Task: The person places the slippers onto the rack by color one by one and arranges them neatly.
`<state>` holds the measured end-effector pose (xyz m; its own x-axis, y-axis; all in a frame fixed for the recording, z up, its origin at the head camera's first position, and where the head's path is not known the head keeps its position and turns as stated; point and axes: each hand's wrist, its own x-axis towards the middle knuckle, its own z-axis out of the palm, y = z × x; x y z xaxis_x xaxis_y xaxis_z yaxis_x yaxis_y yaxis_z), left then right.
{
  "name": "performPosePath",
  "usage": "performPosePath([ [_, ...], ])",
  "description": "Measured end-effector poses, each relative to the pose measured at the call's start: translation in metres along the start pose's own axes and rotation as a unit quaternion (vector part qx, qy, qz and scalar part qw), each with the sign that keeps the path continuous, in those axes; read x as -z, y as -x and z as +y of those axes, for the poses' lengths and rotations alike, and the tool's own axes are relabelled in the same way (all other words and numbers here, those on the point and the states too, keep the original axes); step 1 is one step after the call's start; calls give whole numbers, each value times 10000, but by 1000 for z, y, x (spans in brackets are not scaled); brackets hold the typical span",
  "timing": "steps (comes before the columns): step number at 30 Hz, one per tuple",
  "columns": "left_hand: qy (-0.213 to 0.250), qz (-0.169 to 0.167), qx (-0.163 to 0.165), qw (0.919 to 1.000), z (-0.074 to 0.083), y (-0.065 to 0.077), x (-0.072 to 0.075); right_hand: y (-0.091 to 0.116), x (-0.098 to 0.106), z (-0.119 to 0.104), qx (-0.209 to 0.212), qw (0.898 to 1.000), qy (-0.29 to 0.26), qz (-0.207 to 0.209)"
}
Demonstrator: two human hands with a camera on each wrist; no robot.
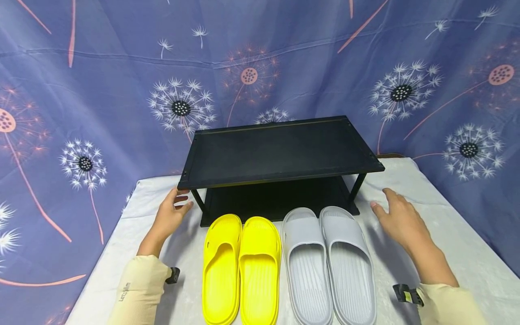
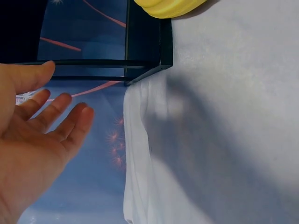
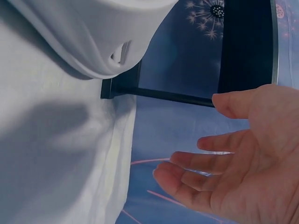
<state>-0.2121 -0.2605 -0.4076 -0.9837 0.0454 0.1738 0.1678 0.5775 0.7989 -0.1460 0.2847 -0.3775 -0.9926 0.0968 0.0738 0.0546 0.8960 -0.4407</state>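
Note:
A black two-tier rack (image 1: pixel 280 151) stands on the white-covered table in the head view. In front of it lie a pair of yellow slippers (image 1: pixel 260 266) and, to their right, a pair of grey slippers (image 1: pixel 351 262), toes toward the rack. My left hand (image 1: pixel 170 214) is beside the rack's left end, fingers spread near the front left corner of the top board. Out past the right end, my right hand (image 1: pixel 402 221) hovers apart from the rack with relaxed fingers. Both wrist views show the palms holding nothing, the left hand (image 2: pixel 42 126) and the right hand (image 3: pixel 229 163).
A blue curtain (image 1: pixel 284 54) with dandelion prints hangs behind the rack and at both sides. The white cloth (image 1: pixel 410 189) covers the table. Its left edge runs close to my left forearm. Each wrist wears a black strap (image 1: pixel 407 294).

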Motion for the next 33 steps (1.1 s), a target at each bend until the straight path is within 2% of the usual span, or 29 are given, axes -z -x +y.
performPosePath([
  [9, 352, -366, 165, 9986, 0, 0, -4, 10, 0, -8, 51, 10000, -62, -12],
  [14, 450, -407, 111, 9981, 1, -2, -7, 16, -1, -15, 45, 9999, -118, 85],
  [22, 531, -419, 163, 9976, 4, -4, -10, 25, -1, -22, -39, 9998, -171, 20],
  [33, 1188, -512, 319, 9911, 5, -7, -15, 36, 2, -31, -162, 9996, -211, 95],
])
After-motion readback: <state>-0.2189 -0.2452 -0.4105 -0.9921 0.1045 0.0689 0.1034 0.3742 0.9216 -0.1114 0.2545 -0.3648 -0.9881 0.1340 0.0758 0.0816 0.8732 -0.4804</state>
